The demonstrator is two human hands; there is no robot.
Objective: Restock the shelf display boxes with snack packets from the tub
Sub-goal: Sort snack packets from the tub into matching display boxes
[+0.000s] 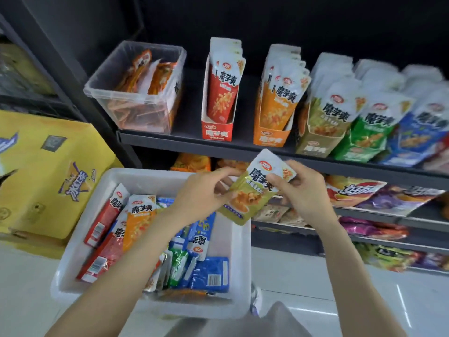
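Resting between both hands, the olive-gold snack packet point(252, 188) hangs in the air just above the far right corner of the white tub point(73, 268), below the front edge of the shelf point(184, 139). It looks light and thin, a sealed foil-like pouch that probably flexes and crinkles easily, with a glossy skin likely to slip under a loose pinch. Its flat seams at top and bottom seem the safest places to take hold, since squeezing the middle could crush the contents.

The left hand point(206, 193) pinches the packet's left edge, fingers curled toward the lower half. The right hand point(298, 188) grips the upper right corner near the white top seam, thumb on the printed face. The packet sits tilted, top leaning up and right.

Its matching home appears to be the olive-gold display box point(318, 144) on the shelf, up and to the right of the hands, between the orange display box point(269, 138) and the green packets point(364, 137). That box already looks well filled, so slipping it in edge-first behind the front packet would likely suit. Red, orange, blue and green packets lie jumbled in the tub. A clear bin point(136, 86) of orange packets stands at the shelf's left end, beside the red display box point(216, 132).
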